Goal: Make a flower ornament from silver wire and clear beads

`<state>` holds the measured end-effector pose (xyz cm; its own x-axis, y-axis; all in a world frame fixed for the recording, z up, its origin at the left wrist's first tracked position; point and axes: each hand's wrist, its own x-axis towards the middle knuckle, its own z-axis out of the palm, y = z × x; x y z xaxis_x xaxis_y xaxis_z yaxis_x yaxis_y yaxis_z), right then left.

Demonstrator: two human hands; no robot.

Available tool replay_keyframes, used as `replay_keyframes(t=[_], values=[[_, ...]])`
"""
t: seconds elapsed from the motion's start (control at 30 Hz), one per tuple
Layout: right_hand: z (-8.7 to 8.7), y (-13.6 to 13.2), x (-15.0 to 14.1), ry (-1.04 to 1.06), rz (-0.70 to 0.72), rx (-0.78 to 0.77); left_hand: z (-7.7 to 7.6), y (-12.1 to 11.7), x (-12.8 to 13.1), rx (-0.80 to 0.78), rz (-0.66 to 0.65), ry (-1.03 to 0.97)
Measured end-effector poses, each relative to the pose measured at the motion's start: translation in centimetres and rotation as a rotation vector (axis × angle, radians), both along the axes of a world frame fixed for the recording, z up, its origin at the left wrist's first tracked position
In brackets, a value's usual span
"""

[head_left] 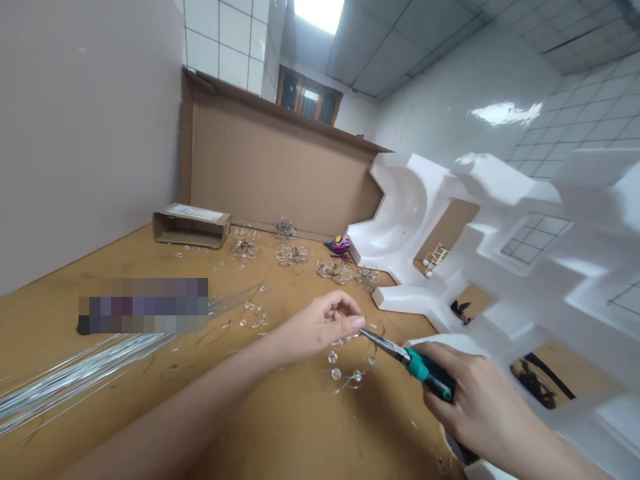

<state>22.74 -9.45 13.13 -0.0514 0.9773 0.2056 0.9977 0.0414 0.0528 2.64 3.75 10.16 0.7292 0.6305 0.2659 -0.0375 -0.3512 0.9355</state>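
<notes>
- The place looks like a small, makeshift craft workshop.
- A brown worktop point(300, 420) carries a bundle of silvery wire point(100, 373), clusters of wire and clear beads point(294, 255), and scattered loose beads point(242, 268).
- Pliers point(417, 365) with green-and-black handles are at a beaded wire ring point(357, 376).
- A cardboard panel point(285, 167) and moulded white foam point(363, 243) edge the worktop.
- White tiles point(234, 30) and a bright ceiling light point(320, 12) mark an indoor room.

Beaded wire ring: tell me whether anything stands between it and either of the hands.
Nothing visible stands between the left hand and the beaded wire ring; that hand is at its upper edge. Only the pliers, held in the right hand, lie between that hand and the ring.
</notes>
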Motion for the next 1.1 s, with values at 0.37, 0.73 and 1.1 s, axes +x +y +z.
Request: replay_keyframes(t=[0.37,0.73,1.1], values=[[-0.3,0.4,0.7,-0.112,-0.08,0.154,-0.9,-0.9,1.1,-0.012,0.058,-0.005],[-0.9,0.8,1.1,-0.279,0.06,0.362,-1.0,-0.9,1.5,-0.129,0.056,-0.081],[-0.1,0.6,0.8,-0.535,0.097,0.473,-2.0,-0.8,1.8,-0.116,0.04,-0.096]])
